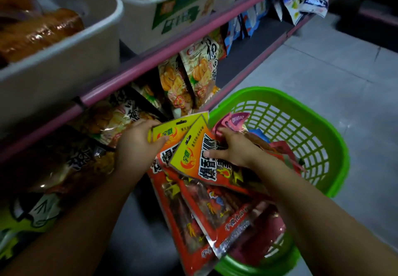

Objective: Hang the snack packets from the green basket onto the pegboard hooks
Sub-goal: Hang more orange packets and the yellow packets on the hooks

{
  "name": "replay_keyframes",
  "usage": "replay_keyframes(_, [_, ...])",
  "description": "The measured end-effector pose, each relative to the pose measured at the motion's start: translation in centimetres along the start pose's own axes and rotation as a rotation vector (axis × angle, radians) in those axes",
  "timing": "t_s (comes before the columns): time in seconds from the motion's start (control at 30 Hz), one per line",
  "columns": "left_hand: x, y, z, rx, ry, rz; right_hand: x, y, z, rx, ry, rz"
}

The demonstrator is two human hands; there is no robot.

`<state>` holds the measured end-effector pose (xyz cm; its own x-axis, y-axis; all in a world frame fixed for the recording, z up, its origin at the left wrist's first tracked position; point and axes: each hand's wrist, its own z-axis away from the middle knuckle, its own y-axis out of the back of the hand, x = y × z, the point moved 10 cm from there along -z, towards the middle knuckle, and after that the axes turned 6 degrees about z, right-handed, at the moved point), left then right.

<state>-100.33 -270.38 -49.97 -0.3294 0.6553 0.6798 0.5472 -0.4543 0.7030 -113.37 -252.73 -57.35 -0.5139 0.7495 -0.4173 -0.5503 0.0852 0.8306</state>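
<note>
Both hands grip red-and-yellow packets (pixel 200 168) mid-frame — left hand (pixel 137 146) pinches the back one, right hand (pixel 234 148) the front one — above the green basket (pixel 336 146) at lower right.

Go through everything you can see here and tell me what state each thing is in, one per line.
Left hand: grips yellow-topped packets.
Right hand: thumb on front packet, fingers behind.
Yellow-topped packets: fanned, held above basket, not hung.
Green basket: on floor, still holds packets.
Pink packet: in basket.
Hanging packets: hung under pink rail.
White bins: filled.
</note>
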Motion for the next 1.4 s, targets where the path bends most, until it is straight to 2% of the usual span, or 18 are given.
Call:
replay_keyframes(0.07, [1.4, -0.2, -0.9, -0.051, -0.082, -0.105, 0.1, 0.5, -0.7, 0.079, -0.003, -0.122])
replay_keyframes(0.2, [3.5, -1.2, -2.3, -0.117, -0.151, -0.223, 2.3, 1.9, -1.0, 0.303, -0.117, -0.199])
replay_keyframes(0.3, [5.8, -1.4, -3.0, -0.088, -0.254, -0.270, 4.1, 2.9, -0.6, 0.400, -0.157, -0.254])
replay_keyframes(0.37, [7.5, -1.1, -2.9, -0.074, -0.319, -0.103, 5.0, 4.2, 0.3, 0.487, -0.155, -0.307])
replay_keyframes(0.4, [8.0, -0.9, -2.9, -0.081, -0.297, 0.042, 5.6, 5.1, 0.9, 0.539, -0.156, -0.370])
replay_keyframes(0.5, [8.4, -0.3, -2.6, -0.121, -0.025, 0.604, 6.4, 8.2, 3.6, 0.678, -0.110, -0.655])
replay_keyframes(0.57, [8.9, 0.0, -2.1, -0.127, 0.131, 0.925, 6.1, 10.7, 5.8, 0.772, -0.063, -0.752])
replay_keyframes(0.7, [12.5, 1.8, -1.4, -0.127, 0.200, 1.138, 3.4, 15.6, 9.7, 0.874, 0.030, -0.856])
replay_keyframes(0.83, [17.8, 7.6, -1.0, -0.058, 0.131, 1.229, -1.9, 21.9, 13.9, 0.941, 0.167, -0.940])
replay_keyframes(1.03, [24.4, 25.8, -0.6, 0.220, -0.191, 1.178, -15.4, 31.5, 21.2, 1.012, 0.527, -0.846])
replay_keyframes(1.13, [25.6, 33.5, 0.7, 0.298, -0.298, 1.118, -22.8, 33.3, 23.3, 0.928, 0.670, -0.766])
replay_keyframes(1.27, [25.3, 41.7, 3.0, 0.356, -0.353, 1.058, -31.9, 33.6, 24.7, 0.700, 0.875, -0.868])
replay_keyframes(1.4, [23.4, 49.3, 5.5, 0.467, -0.377, 0.973, -40.6, 33.4, 27.6, 0.671, 1.084, -0.793])
